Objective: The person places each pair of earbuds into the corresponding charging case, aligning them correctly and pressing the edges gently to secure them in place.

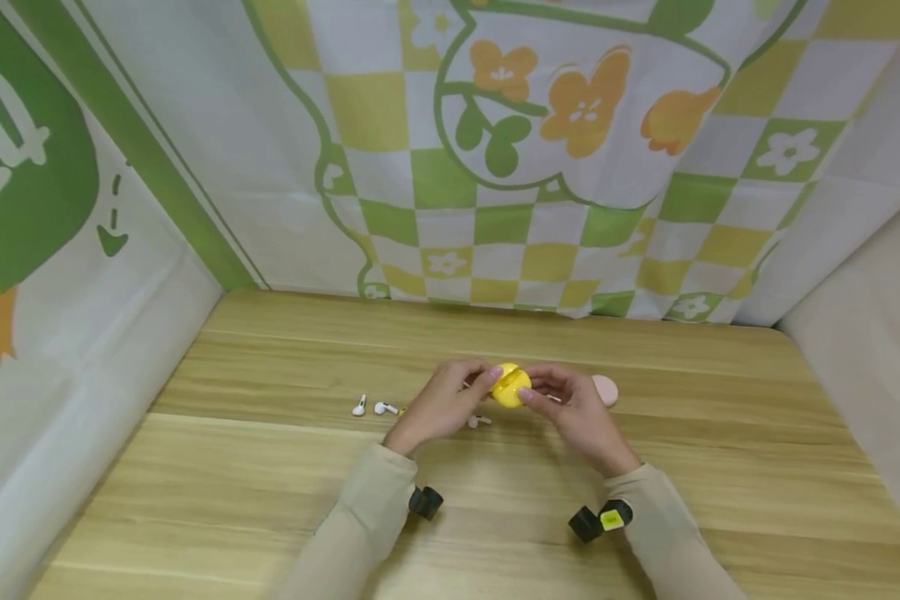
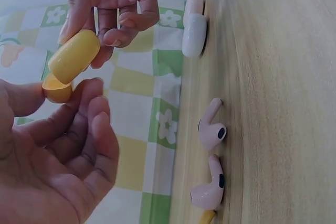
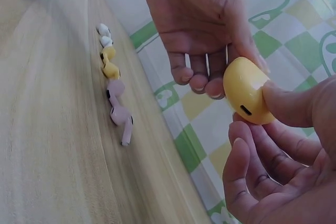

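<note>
Both hands hold a small yellow earbud charging case (image 1: 511, 387) above the table, its lid tipped back from its body. My left hand (image 1: 446, 400) pinches the smaller part, the lid (image 2: 58, 92), between thumb and fingers. My right hand (image 1: 581, 412) pinches the larger body (image 3: 247, 90) between thumb and fingers; a dark port slot shows on it. Whether anything lies inside the case is hidden. On the table near the left hand lie loose earbuds: white ones (image 1: 359, 406), yellow ones (image 3: 110, 70) and pink ones (image 2: 207, 192), roughly in a row.
Beyond the right hand stand a pink case (image 1: 606, 390) and a white case (image 2: 195, 35), side by side on the wooden table (image 1: 270, 492). A patterned cloth (image 1: 450, 192) hangs along the table's back edge, and pale cloth walls flank both sides.
</note>
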`<action>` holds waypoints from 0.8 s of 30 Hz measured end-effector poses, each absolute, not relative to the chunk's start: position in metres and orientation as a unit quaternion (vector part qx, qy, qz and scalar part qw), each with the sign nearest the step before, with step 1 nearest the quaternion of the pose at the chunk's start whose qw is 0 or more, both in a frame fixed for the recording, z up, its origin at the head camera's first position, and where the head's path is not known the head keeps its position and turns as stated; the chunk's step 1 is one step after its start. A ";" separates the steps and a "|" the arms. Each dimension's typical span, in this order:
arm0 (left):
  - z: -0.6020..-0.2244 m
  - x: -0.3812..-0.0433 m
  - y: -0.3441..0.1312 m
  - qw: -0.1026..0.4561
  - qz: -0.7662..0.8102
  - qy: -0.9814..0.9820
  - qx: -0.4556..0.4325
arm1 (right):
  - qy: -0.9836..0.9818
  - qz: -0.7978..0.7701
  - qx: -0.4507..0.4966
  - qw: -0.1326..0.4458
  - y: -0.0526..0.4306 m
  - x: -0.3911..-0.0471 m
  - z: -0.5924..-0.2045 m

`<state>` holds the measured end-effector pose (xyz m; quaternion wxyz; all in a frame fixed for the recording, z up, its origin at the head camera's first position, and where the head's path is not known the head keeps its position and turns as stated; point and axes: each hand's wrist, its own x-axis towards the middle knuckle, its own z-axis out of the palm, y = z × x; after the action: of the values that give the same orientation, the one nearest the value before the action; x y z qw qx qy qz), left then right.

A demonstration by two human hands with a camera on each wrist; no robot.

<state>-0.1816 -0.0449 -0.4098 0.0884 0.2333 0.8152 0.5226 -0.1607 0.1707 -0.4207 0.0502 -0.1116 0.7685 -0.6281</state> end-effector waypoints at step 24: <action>-0.397 -0.193 -0.100 0.045 0.404 0.890 0.209 | 0.762 -0.639 -0.094 0.044 0.171 -0.158 -0.413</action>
<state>-0.1933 -0.1004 -0.3968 0.0448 0.2090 0.8896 0.4036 -0.1577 0.1706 -0.4130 0.0437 -0.0942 0.7619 -0.6394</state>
